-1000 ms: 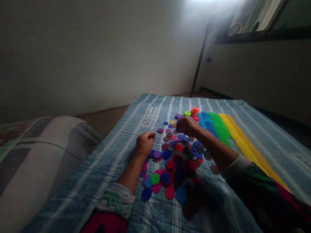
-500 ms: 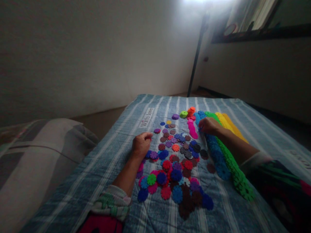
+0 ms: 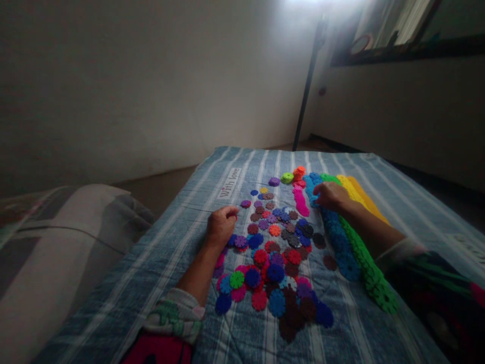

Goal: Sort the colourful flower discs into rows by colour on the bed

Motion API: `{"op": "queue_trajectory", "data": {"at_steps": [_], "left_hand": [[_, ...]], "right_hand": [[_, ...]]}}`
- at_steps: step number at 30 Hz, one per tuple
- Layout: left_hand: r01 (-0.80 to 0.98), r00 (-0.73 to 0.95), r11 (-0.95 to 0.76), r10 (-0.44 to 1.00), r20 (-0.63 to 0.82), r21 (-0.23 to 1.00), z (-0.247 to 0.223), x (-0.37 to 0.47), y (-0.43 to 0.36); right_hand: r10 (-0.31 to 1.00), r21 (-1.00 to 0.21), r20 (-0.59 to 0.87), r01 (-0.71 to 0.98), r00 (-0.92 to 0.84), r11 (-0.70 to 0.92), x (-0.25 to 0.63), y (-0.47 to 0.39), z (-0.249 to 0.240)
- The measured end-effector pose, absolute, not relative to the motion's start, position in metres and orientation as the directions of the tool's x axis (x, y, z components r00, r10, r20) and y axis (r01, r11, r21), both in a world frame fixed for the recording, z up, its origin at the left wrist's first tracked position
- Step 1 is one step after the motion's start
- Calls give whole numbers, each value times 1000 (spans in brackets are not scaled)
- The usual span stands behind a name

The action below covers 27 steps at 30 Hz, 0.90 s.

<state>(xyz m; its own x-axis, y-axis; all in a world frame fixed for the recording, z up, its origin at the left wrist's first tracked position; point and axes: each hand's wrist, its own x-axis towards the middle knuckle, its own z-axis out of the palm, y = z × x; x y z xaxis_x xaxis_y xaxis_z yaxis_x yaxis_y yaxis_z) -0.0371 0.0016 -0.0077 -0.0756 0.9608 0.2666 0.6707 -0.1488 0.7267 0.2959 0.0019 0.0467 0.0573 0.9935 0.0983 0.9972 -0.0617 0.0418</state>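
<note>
Toothed plastic discs of many colours lie in a loose spread [image 3: 275, 273] on the striped cloth. My left hand [image 3: 222, 226] rests at the left edge of that spread, fingers curled together; what they hold, if anything, is too small to make out. My right hand [image 3: 331, 195] is over the row of blue discs [image 3: 341, 251], its thumb and finger slightly apart above the far blue ones. Beside this row run overlapping lines of green discs [image 3: 375, 283], yellow discs [image 3: 354, 189] and orange discs [image 3: 369, 199]. A short pink row [image 3: 301, 202] lies left of my right hand.
Small piles of orange-red discs [image 3: 299, 172], lime discs [image 3: 287, 178] and purple discs [image 3: 274, 181] sit at the far side. The cloth [image 3: 170, 253] covers the whole surface. Grey-white fabric [image 3: 76, 242] bulges at the left. Behind stands a dark lamp pole [image 3: 306, 96].
My right hand's fingertips have come slightly apart and shifted a little to the right over the blue row. My left hand stays in nearly the same place.
</note>
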Motion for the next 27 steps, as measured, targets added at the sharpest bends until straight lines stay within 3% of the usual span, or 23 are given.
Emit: {"op": "queue_trajectory", "data": {"at_steps": [8, 18, 22, 27], "left_hand": [[668, -76, -146, 962, 262, 730, -7, -37, 0], [672, -68, -152, 962, 265, 725, -7, -36, -1], [685, -58, -160, 961, 272, 710, -6, -36, -1], [685, -43, -170, 961, 272, 709, -5, -36, -1]], "right_hand": [[998, 95, -21, 994, 59, -57, 288, 0, 47], [1000, 77, -6, 997, 23, -22, 281, -10, 55], [998, 27, -3, 998, -63, 63, 259, -28, 57], [950, -98, -82, 951, -301, 292, 208, -68, 54]]}}
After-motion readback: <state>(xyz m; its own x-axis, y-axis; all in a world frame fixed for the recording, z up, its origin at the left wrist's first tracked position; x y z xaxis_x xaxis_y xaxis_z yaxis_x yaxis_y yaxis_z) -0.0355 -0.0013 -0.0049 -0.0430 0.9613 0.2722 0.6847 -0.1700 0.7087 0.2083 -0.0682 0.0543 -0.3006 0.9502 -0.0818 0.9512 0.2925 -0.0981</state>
